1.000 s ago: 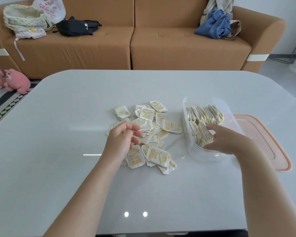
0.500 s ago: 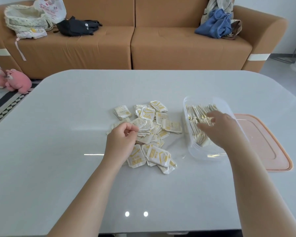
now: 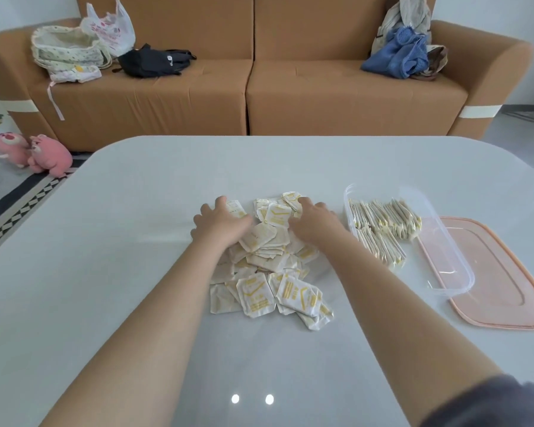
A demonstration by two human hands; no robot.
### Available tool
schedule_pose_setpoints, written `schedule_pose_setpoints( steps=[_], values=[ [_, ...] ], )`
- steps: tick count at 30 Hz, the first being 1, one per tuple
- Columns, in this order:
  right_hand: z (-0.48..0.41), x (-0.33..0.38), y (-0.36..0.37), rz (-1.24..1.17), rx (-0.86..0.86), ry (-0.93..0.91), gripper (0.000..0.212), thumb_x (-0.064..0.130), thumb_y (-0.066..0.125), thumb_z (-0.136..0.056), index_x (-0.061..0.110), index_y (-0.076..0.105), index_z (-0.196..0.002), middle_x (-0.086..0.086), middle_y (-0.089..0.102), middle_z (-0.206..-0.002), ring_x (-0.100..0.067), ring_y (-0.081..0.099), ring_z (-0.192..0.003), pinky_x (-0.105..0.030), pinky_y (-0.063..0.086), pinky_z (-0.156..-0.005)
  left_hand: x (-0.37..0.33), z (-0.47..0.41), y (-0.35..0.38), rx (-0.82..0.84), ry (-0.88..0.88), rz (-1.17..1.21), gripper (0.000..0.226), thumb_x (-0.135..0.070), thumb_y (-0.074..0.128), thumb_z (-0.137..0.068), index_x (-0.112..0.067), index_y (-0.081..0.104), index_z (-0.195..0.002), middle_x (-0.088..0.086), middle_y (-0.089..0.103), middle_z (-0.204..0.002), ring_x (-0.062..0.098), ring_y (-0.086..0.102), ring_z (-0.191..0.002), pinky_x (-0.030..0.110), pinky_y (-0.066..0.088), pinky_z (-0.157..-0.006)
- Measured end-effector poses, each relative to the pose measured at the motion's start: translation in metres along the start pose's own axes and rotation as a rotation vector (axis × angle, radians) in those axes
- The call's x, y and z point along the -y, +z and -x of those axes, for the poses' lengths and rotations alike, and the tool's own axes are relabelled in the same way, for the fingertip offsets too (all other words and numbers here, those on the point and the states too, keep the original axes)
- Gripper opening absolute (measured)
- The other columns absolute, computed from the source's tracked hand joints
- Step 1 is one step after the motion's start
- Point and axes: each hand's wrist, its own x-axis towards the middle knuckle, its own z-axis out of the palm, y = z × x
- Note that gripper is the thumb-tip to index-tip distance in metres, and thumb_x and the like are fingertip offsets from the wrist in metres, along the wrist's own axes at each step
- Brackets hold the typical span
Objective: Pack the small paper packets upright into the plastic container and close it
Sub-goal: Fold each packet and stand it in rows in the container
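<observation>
A loose heap of small white-and-yellow paper packets (image 3: 269, 272) lies mid-table. My left hand (image 3: 221, 221) rests palm-down on the heap's far left part, fingers spread. On the far right part sits my right hand (image 3: 316, 224), fingers curled over the packets there. Whether either hand grips a packet is hidden. To the right stands the clear plastic container (image 3: 444, 251), open, with several packets standing upright (image 3: 383, 226) in its far half. Its near half holds none.
The pink lid (image 3: 500, 282) lies flat on the white table (image 3: 105, 272), partly under the container's right side. Behind the table is a brown sofa (image 3: 250, 97) with bags and clothes. Pink plush toys (image 3: 31, 151) sit on the floor at left.
My right hand left the container and moved left onto the packet heap. My left hand slid farther forward over the heap. The heap looks pushed closer together.
</observation>
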Motion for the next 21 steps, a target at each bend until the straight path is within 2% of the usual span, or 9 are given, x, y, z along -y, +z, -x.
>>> schedule_pose_setpoints(
  steps=[6,9,12,13,14,16,18,19,21],
  values=[
    [-0.034,0.006,0.008,0.132,0.034,-0.078,0.055,0.024,0.033,-0.087,0.033,0.027,-0.142,-0.003,0.036,-0.139,-0.034,0.031,-0.129,-0.051,0.027,-0.099,-0.011,-0.032,0.012,0.071,0.179,-0.203,0.066,-0.047,0.043,-0.086,-0.041,0.021,-0.148,0.003,0.034,-0.150,0.030,0.024,-0.139,0.050,0.021,-0.106],
    [-0.042,0.008,0.005,0.223,0.073,-0.131,0.049,0.022,0.032,-0.088,0.033,0.040,-0.135,-0.002,0.039,-0.142,-0.034,0.031,-0.128,-0.051,0.027,-0.099,-0.012,-0.036,0.015,0.080,0.294,-0.199,0.054,-0.043,0.042,-0.088,-0.043,0.037,-0.141,0.000,0.038,-0.147,0.025,0.027,-0.138,0.046,0.022,-0.108],
    [-0.037,0.006,-0.006,0.235,0.137,-0.152,0.047,0.032,0.034,-0.091,0.038,0.041,-0.138,-0.002,0.039,-0.144,-0.031,0.033,-0.132,-0.048,0.032,-0.105,-0.006,-0.036,0.003,0.159,0.347,-0.111,0.043,-0.056,0.045,-0.076,-0.048,0.059,-0.116,-0.006,0.054,-0.133,0.018,0.044,-0.127,0.041,0.037,-0.105],
    [-0.032,0.005,-0.012,0.241,0.172,-0.157,0.048,0.038,0.037,-0.092,0.039,0.040,-0.140,-0.003,0.040,-0.145,-0.030,0.035,-0.133,-0.045,0.034,-0.105,-0.006,-0.032,-0.003,0.212,0.343,-0.103,0.045,-0.062,0.049,-0.072,-0.047,0.061,-0.114,-0.007,0.057,-0.131,0.017,0.048,-0.124,0.039,0.041,-0.104],
    [-0.026,0.004,-0.019,0.251,0.217,-0.166,0.050,0.044,0.042,-0.092,0.039,0.038,-0.142,-0.002,0.040,-0.145,-0.028,0.038,-0.132,-0.041,0.036,-0.104,-0.005,-0.028,-0.010,0.271,0.337,-0.136,0.054,-0.068,0.054,-0.071,-0.045,0.059,-0.120,-0.008,0.054,-0.135,0.017,0.048,-0.125,0.038,0.041,-0.104],
    [-0.012,0.001,-0.030,0.294,0.307,-0.184,0.062,0.052,0.053,-0.088,0.039,0.033,-0.145,0.000,0.040,-0.146,-0.024,0.044,-0.129,-0.037,0.041,-0.096,-0.004,-0.017,-0.022,0.402,0.318,-0.298,0.084,-0.079,0.060,-0.065,-0.042,0.043,-0.139,-0.006,0.042,-0.147,0.019,0.042,-0.133,0.039,0.036,-0.109],
    [0.002,-0.002,-0.034,0.352,0.359,-0.197,0.083,0.057,0.067,-0.079,0.041,0.024,-0.149,0.003,0.038,-0.147,-0.024,0.047,-0.126,-0.037,0.045,-0.095,-0.005,-0.004,-0.028,0.480,0.280,-0.463,0.111,-0.087,0.062,-0.050,-0.046,0.026,-0.146,-0.004,0.032,-0.152,0.022,0.036,-0.137,0.043,0.034,-0.110],
    [0.008,-0.003,-0.031,0.375,0.364,-0.203,0.094,0.057,0.072,-0.073,0.040,0.020,-0.150,0.002,0.036,-0.148,-0.025,0.047,-0.127,-0.038,0.045,-0.097,-0.006,0.003,-0.025,0.483,0.264,-0.526,0.116,-0.086,0.064,-0.048,-0.046,0.019,-0.148,-0.002,0.029,-0.153,0.024,0.032,-0.139,0.044,0.034,-0.111],
    [0.018,-0.005,-0.019,0.398,0.321,-0.225,0.105,0.054,0.079,-0.067,0.039,0.017,-0.150,-0.002,0.033,-0.148,-0.029,0.041,-0.130,-0.043,0.043,-0.101,-0.005,0.015,-0.013,0.405,0.269,-0.610,0.112,-0.075,0.070,-0.058,-0.043,0.014,-0.150,0.003,0.029,-0.150,0.029,0.025,-0.139,0.044,0.035,-0.109]
  ],
)
